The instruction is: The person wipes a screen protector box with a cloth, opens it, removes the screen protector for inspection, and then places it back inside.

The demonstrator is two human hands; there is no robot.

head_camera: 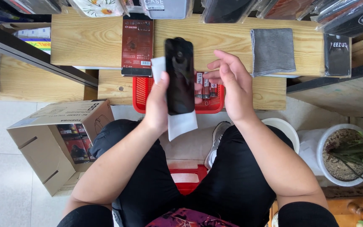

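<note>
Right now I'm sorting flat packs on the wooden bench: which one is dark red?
The dark red pack lying left of the black phone; the other, at the bench's right end, is black.

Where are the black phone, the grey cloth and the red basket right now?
black phone (180,77): head view, middle of its dark back.
grey cloth (272,51): head view, centre of the folded cloth on the wooden bench.
red basket (141,90): head view, left mesh wall.

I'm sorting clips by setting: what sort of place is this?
Probably a small phone-accessory shop or repair stall: packaged phone cases hang above a wooden counter, the left hand holds a black phone, and a grey cleaning cloth lies nearby.
</note>
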